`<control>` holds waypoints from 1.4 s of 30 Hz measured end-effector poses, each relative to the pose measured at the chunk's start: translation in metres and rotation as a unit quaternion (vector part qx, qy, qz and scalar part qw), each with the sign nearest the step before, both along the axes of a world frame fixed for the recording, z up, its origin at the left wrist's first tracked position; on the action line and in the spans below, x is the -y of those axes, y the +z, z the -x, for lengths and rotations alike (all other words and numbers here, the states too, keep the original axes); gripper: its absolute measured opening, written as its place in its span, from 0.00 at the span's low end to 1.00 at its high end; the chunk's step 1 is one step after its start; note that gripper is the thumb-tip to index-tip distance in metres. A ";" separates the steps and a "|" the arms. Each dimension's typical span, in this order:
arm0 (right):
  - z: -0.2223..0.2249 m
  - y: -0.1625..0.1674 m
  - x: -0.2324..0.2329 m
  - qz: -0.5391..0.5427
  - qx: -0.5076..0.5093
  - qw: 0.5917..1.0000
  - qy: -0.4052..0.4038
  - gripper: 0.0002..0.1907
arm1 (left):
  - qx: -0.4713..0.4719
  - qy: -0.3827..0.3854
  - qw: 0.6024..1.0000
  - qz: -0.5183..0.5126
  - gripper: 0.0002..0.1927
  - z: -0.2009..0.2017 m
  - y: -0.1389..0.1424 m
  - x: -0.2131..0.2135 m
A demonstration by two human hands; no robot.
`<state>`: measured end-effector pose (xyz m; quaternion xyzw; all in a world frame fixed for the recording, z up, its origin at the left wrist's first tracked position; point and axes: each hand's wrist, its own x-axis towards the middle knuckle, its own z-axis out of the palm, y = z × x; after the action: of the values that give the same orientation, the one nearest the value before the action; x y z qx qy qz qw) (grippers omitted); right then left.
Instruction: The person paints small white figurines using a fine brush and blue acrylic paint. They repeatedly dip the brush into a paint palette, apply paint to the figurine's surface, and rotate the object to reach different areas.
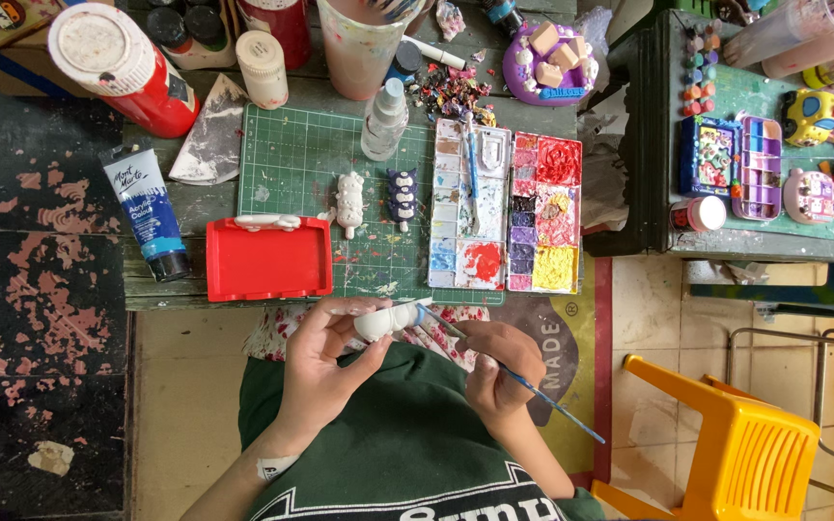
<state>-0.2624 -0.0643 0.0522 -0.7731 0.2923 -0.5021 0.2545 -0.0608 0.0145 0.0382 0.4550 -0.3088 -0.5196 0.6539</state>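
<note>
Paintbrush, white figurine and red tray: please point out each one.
paintbrush (523, 379), head view, middle of its blue handle
white figurine (385, 319), head view, its body
red tray (269, 260), head view, its flat centre

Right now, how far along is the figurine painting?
Done: one small figurine on the green cutting mat looks fully painted, dark purple. In hand: the left hand holds a white figurine, and the right hand has a thin brush at its side; it looks mostly bare white. Left: a second white figurine lies unpainted on the mat beside the purple one.
</note>
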 end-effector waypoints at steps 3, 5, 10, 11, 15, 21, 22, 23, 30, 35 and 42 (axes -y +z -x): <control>-0.002 0.000 0.001 0.003 -0.009 1.000 0.000 0.06 | 0.009 0.002 1.000 -0.008 0.19 0.000 0.002 0.000; -0.003 0.000 0.002 0.004 -0.010 1.000 0.004 0.06 | 0.006 0.003 1.000 -0.007 0.18 0.000 0.003 0.000; -0.003 0.001 0.002 0.005 -0.019 1.000 0.004 0.05 | 0.032 0.009 0.999 0.005 0.18 0.000 0.004 0.001; -0.003 0.001 0.002 0.006 -0.021 1.000 0.006 0.05 | 0.038 0.013 0.999 0.004 0.18 0.000 0.004 0.001; -0.004 0.001 0.003 0.009 -0.024 1.000 0.006 0.04 | 0.059 0.017 0.998 0.019 0.17 0.001 0.004 0.002; -0.005 0.003 0.003 0.024 -0.036 0.999 0.015 0.04 | 0.073 0.015 0.997 0.012 0.17 0.000 0.005 0.002; -0.005 0.003 0.003 0.020 -0.037 0.999 0.017 0.04 | 0.076 0.014 0.997 0.011 0.17 0.000 0.005 0.002; -0.005 0.004 0.003 0.016 -0.038 0.999 0.018 0.04 | 0.078 0.013 0.997 0.010 0.17 0.000 0.005 0.002; -0.004 0.006 0.003 0.008 -0.044 0.999 0.025 0.05 | 0.081 0.017 0.996 0.013 0.17 0.000 0.004 0.001; -0.004 0.007 0.003 0.011 -0.041 0.999 0.032 0.05 | 0.090 0.013 0.996 0.021 0.17 -0.001 0.004 0.002; -0.004 0.007 0.003 0.009 -0.045 0.998 0.034 0.06 | 0.084 0.019 0.996 0.015 0.18 0.000 0.002 0.002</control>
<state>-0.2585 -0.0674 0.0597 -0.8065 0.2728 -0.4604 0.2513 -0.0610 0.0124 0.0406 0.4933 -0.3618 -0.4622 0.6420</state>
